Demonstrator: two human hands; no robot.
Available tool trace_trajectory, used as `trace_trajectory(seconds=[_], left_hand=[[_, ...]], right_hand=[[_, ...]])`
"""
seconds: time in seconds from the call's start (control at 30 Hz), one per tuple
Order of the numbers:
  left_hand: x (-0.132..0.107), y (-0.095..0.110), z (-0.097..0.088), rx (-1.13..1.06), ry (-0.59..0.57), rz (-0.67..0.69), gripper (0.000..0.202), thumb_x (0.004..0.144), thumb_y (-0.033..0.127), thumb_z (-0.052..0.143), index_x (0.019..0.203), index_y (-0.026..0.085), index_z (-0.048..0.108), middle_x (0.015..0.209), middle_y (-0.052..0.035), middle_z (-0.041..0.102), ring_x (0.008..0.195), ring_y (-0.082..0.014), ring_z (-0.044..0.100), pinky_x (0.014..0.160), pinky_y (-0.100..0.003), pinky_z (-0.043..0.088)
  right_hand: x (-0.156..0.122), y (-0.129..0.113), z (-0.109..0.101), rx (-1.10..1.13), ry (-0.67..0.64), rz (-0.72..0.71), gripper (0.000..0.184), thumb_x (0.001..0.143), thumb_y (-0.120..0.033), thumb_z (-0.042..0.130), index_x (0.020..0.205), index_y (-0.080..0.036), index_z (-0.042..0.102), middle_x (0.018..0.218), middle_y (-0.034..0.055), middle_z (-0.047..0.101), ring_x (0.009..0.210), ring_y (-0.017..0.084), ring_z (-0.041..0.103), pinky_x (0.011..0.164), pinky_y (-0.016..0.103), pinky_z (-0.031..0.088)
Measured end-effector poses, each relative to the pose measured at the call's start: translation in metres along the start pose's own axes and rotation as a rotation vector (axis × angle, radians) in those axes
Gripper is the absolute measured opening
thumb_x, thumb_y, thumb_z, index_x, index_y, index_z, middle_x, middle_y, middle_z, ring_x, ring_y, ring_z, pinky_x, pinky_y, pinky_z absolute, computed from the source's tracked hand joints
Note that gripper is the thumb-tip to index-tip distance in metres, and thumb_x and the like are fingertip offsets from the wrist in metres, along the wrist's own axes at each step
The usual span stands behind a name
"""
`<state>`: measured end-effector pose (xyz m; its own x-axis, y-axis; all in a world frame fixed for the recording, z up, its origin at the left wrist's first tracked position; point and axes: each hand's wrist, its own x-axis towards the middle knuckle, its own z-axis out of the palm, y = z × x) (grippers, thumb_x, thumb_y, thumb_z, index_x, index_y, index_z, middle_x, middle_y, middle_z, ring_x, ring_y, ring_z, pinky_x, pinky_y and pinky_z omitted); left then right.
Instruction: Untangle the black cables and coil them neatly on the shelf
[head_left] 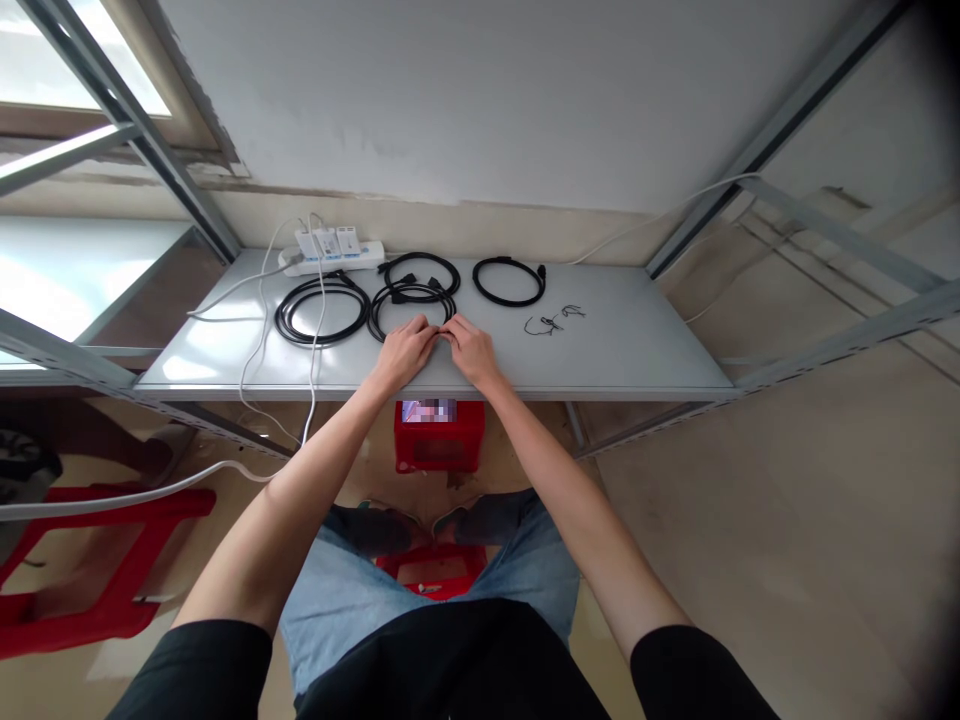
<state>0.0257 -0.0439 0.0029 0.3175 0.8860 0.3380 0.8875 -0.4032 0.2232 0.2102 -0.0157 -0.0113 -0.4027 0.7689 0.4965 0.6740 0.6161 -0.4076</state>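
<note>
Both hands meet at the front middle of a grey metal shelf (637, 345). My left hand (406, 351) and my right hand (471, 349) have their fingers curled and pinched together on the near edge of a coiled black cable (390, 302). Another black coil (321, 310) lies to its left, one (420, 272) behind it, and one (508, 281) to the right. A few loose black twist ties (553, 321) lie right of my right hand.
A white power strip (331, 256) with chargers plugged in sits at the back of the shelf, and white cords (259, 340) trail off the front left. Red plastic stools (439, 436) stand on the floor below. Grey shelf uprights (757, 140) frame both sides.
</note>
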Motion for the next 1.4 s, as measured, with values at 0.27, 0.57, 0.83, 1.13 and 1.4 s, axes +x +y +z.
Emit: trace_trajectory(seconds=[0.27, 0.57, 0.83, 1.13, 1.4], left_hand=[[-0.0021, -0.0037, 0.0036, -0.022, 0.045, -0.017, 0.046, 0.115, 0.040, 0.039, 0.129, 0.023, 0.079, 0.123, -0.0138, 0.068, 0.105, -0.0273, 0.069, 0.095, -0.039, 0.052], [-0.0014, -0.0039, 0.0038, -0.013, 0.025, 0.013, 0.044, 0.113, 0.033, 0.040, 0.116, 0.021, 0.081, 0.120, -0.0143, 0.069, 0.101, -0.0267, 0.068, 0.095, -0.040, 0.052], [-0.0010, -0.0025, 0.0020, -0.035, 0.002, 0.008, 0.044, 0.114, 0.033, 0.037, 0.118, 0.020, 0.079, 0.121, -0.0139, 0.069, 0.102, -0.0269, 0.069, 0.094, -0.039, 0.052], [-0.0005, -0.0032, 0.0034, -0.041, 0.009, -0.003, 0.044, 0.115, 0.033, 0.036, 0.111, 0.020, 0.079, 0.120, -0.0150, 0.068, 0.100, -0.0266, 0.069, 0.091, -0.039, 0.051], [0.0007, -0.0078, 0.0076, -0.113, 0.091, 0.007, 0.037, 0.113, 0.029, 0.043, 0.101, 0.020, 0.077, 0.111, -0.0132, 0.068, 0.094, -0.0247, 0.068, 0.082, -0.036, 0.049]], right_hand=[[-0.0006, -0.0020, -0.0019, -0.025, -0.020, -0.011, 0.031, 0.116, -0.023, 0.043, 0.112, -0.023, 0.074, 0.116, 0.0078, 0.074, 0.102, 0.024, 0.069, 0.078, 0.031, 0.047], [0.0017, 0.0036, 0.0028, -0.005, -0.020, -0.020, 0.030, 0.117, -0.032, 0.046, 0.113, -0.023, 0.075, 0.115, 0.0080, 0.074, 0.100, 0.024, 0.069, 0.079, 0.031, 0.047], [0.0013, 0.0059, 0.0027, 0.017, -0.039, -0.027, 0.033, 0.114, -0.021, 0.042, 0.116, -0.024, 0.074, 0.117, 0.0080, 0.074, 0.101, 0.025, 0.069, 0.079, 0.033, 0.048], [-0.0014, 0.0064, 0.0037, -0.048, -0.045, -0.023, 0.038, 0.107, -0.008, 0.039, 0.108, -0.022, 0.075, 0.112, 0.0085, 0.072, 0.104, 0.025, 0.067, 0.076, 0.033, 0.045], [-0.0002, 0.0005, -0.0005, 0.000, -0.079, -0.047, 0.017, 0.107, -0.018, 0.056, 0.109, -0.020, 0.072, 0.112, 0.0081, 0.072, 0.099, 0.023, 0.067, 0.079, 0.031, 0.046]])
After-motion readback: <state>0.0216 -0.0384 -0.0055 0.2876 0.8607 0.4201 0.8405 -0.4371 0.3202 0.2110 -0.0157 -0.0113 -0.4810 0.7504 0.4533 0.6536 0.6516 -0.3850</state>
